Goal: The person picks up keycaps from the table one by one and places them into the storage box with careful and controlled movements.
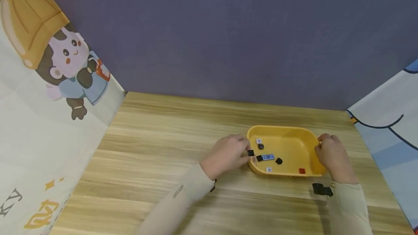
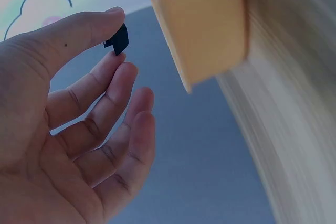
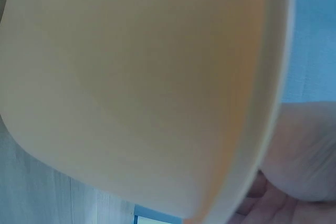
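A shallow yellow tub [image 1: 289, 148] stands between the two hands at the right of the head view. At its left end, my left hand [image 1: 228, 155] pinches a small black piece [image 2: 121, 40] between thumb and index fingertip, the other fingers loosely bent. My right hand [image 1: 334, 158] grips the tub's right end at the rim. Inside the tub lie a blue strip [image 1: 268, 157] with printed marks, a small red piece [image 1: 302, 171], a black lump [image 1: 279, 161] and small white labels [image 1: 269, 169]. The tub's wall fills most of the right wrist view.
A wood-grain table [image 1: 156, 155] lies under the tub, backed by a dark grey-blue panel [image 1: 228, 39]. Cartoon-printed sheets [image 1: 32, 119] border the table on the left and right. A black strap piece [image 1: 321, 189] shows at the right wrist.
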### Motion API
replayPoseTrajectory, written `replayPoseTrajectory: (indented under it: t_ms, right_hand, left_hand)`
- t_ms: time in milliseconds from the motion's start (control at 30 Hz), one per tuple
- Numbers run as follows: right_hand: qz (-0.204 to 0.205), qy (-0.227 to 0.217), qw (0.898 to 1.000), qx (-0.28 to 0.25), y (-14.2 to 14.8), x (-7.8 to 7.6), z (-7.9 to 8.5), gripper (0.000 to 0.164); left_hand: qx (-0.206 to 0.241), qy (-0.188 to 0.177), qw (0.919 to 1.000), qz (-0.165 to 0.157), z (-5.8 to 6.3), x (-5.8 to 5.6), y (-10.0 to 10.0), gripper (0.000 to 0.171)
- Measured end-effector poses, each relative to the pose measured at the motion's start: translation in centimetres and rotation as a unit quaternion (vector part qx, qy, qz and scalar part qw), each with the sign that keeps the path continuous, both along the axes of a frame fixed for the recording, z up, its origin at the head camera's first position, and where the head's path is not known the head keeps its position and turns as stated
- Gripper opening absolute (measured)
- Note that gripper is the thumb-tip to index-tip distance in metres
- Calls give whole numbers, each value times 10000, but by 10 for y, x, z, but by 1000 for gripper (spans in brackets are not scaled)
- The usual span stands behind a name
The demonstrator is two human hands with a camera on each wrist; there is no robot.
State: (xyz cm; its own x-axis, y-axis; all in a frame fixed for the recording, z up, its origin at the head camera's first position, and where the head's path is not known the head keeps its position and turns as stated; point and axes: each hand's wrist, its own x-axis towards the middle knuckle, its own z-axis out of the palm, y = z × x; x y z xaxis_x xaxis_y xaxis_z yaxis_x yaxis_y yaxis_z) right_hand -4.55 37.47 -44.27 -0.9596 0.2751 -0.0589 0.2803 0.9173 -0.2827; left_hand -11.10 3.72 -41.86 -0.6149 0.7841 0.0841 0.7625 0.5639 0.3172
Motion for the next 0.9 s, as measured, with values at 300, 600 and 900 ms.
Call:
replayPoseTrajectory:
  t_ms: [300, 600, 900]
  right_hand:
    - [-194, -156, 9997, -72, -1, 2, -1, 30]
    - [-152, -79, 9998, -62, -2, 4, -3, 30]
    - [-61, 91, 9999, -26, -1, 6, -5, 28]
  left_hand:
    - [-371, -101, 9986, -365, 4, -6, 55, 27]
    - [-496, -50, 9971, -571, 8, -9, 78, 27]
    - [-475, -137, 9977, -472, 3, -13, 74, 31]
